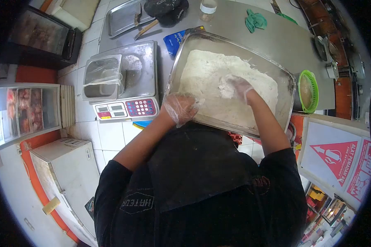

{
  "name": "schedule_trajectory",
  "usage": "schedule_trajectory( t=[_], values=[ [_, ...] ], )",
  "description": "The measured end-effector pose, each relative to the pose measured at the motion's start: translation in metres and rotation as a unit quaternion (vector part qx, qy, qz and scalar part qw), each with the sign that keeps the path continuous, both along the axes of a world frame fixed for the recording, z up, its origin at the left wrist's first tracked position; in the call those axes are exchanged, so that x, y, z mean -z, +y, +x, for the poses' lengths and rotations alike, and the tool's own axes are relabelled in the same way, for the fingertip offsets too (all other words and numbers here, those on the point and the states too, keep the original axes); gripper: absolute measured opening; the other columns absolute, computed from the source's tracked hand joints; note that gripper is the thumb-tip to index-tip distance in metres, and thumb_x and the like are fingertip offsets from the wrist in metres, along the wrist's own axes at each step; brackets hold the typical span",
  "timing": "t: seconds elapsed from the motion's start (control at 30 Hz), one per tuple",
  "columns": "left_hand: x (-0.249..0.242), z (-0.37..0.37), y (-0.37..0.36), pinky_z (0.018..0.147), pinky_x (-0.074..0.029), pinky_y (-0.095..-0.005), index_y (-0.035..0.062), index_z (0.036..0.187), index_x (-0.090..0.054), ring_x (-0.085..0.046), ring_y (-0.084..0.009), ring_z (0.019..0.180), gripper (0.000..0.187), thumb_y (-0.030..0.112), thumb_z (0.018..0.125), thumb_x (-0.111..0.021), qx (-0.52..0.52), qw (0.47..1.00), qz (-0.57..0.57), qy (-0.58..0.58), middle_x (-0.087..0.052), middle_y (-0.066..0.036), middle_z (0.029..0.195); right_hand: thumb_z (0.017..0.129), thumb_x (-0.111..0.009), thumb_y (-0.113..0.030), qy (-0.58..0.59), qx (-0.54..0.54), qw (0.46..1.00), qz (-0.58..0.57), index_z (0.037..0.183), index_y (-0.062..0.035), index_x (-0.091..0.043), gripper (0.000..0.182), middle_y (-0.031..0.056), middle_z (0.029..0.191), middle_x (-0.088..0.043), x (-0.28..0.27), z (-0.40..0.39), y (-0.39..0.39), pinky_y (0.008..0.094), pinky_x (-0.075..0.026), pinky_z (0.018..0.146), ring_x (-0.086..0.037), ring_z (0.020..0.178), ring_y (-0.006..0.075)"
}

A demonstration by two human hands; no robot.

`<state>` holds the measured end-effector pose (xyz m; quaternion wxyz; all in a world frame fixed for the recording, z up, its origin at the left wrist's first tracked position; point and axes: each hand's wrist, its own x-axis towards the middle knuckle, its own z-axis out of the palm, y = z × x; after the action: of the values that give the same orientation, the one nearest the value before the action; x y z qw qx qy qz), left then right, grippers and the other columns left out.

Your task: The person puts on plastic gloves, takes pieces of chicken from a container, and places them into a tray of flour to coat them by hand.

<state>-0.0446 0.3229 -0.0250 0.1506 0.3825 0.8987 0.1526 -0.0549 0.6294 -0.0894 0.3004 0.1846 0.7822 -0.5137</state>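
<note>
A large rectangular metal tray holds a spread layer of white flour. My left hand, in a clear plastic glove, is at the tray's near left corner with its fingers curled over the rim. My right hand, also in a clear glove, is down in the flour near the middle of the tray. Its fingers are bent in and coated white, with a small heap of flour against them; the fingertips are partly hidden.
A digital scale bearing a plastic-covered metal container stands at left. Behind are a blue packet, a metal tray, a black cap, a jar and a green cloth. A green basket stands right.
</note>
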Motion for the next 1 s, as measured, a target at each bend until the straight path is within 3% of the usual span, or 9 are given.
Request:
schedule_trajectory(
  t=[0.1,0.17,0.27,0.37,0.6,0.8,0.83,0.87,1.0],
  values=[
    [0.003,-0.002,0.000,0.082,-0.051,-0.0483,0.0088,0.096,-0.065,-0.066,-0.0345,0.090,0.032,0.038,0.089,-0.053,0.008,1.000,0.006,-0.016,-0.068,-0.015,0.094,0.096,-0.053,-0.042,0.036,0.161,0.986,-0.036,0.118,-0.0028,-0.064,0.046,0.0223,0.114,-0.065,-0.015,0.008,0.010,0.0391,-0.045,0.096,-0.060,0.110,0.0339],
    [0.009,-0.003,-0.001,0.082,-0.051,-0.0480,0.0089,0.096,-0.065,-0.066,-0.0347,0.090,0.032,0.037,0.090,-0.053,0.026,0.999,0.015,0.021,-0.067,-0.015,0.095,0.095,-0.054,-0.046,0.185,-0.176,0.941,0.221,0.121,-0.0026,-0.062,0.051,0.0201,0.125,-0.061,-0.014,0.010,0.019,0.0395,-0.045,0.098,-0.058,0.114,0.0326],
    [0.011,-0.008,0.001,0.082,-0.051,-0.0478,0.0089,0.096,-0.065,-0.066,-0.0349,0.090,0.032,0.038,0.090,-0.052,0.001,0.999,0.031,0.028,-0.067,-0.015,0.096,0.089,-0.058,-0.054,0.094,-0.369,0.851,0.361,0.123,-0.0004,-0.060,0.064,0.0199,0.132,-0.056,-0.034,0.015,-0.009,0.0398,-0.044,0.101,-0.055,0.119,0.0334],
    [0.005,-0.008,0.004,0.081,-0.051,-0.0478,0.0085,0.096,-0.065,-0.066,-0.0357,0.090,0.032,0.037,0.089,-0.054,0.008,1.000,-0.007,0.027,-0.067,-0.015,0.095,0.076,-0.072,-0.055,0.055,-0.363,0.841,0.397,0.125,0.0053,-0.054,0.080,0.0249,0.132,-0.054,-0.033,0.022,-0.044,0.0382,-0.041,0.106,-0.053,0.123,0.0367],
    [0.005,-0.005,0.004,0.080,-0.052,-0.0479,0.0082,0.095,-0.066,-0.066,-0.0364,0.087,0.030,0.036,0.087,-0.058,-0.018,0.999,0.032,0.030,-0.068,-0.015,0.093,0.074,-0.073,-0.048,0.069,-0.398,0.846,0.347,0.126,0.0066,-0.052,0.078,0.0275,0.132,-0.052,0.018,0.033,-0.070,0.0382,-0.045,0.102,-0.051,0.125,0.0356],
    [0.013,-0.004,0.001,0.079,-0.052,-0.0484,0.0099,0.098,-0.067,-0.066,-0.0353,0.087,0.030,0.036,0.087,-0.058,-0.024,0.999,0.032,0.033,-0.068,-0.015,0.095,0.080,-0.070,-0.033,-0.054,-0.234,0.963,0.120,0.128,0.0069,-0.051,0.066,0.0237,0.121,-0.062,-0.011,0.013,-0.054,0.0406,-0.052,0.092,-0.062,0.110,0.0350],
    [0.013,-0.004,0.002,0.077,-0.054,-0.0467,0.0143,0.098,-0.069,-0.066,-0.0325,0.088,0.025,0.034,0.085,-0.060,-0.032,0.998,0.025,0.056,-0.069,-0.011,0.095,0.082,-0.069,-0.031,-0.089,-0.059,0.992,0.060,0.128,0.0042,-0.053,0.060,0.0206,0.117,-0.064,-0.010,0.013,-0.047,0.0416,-0.053,0.089,-0.065,0.104,0.0329],
    [0.013,-0.004,0.002,0.074,-0.056,-0.0449,0.0187,0.097,-0.072,-0.066,-0.0296,0.089,0.021,0.032,0.084,-0.062,-0.039,0.996,0.018,0.079,-0.069,-0.007,0.096,0.085,-0.067,-0.029,-0.123,0.118,0.985,-0.001,0.128,0.0016,-0.054,0.054,0.0175,0.113,-0.067,-0.011,0.013,-0.040,0.0426,-0.054,0.087,-0.067,0.098,0.0308],
    [0.007,-0.007,0.002,0.079,-0.053,-0.0470,0.0122,0.102,-0.067,-0.067,-0.0327,0.090,0.029,0.035,0.087,-0.058,0.017,0.998,0.008,0.061,-0.069,-0.012,0.097,0.088,-0.065,-0.029,-0.095,0.212,0.947,-0.222,0.129,-0.0040,-0.056,0.049,0.0131,0.113,-0.067,-0.036,0.012,-0.011,0.0407,-0.055,0.083,-0.068,0.094,0.0260]
  ],
)
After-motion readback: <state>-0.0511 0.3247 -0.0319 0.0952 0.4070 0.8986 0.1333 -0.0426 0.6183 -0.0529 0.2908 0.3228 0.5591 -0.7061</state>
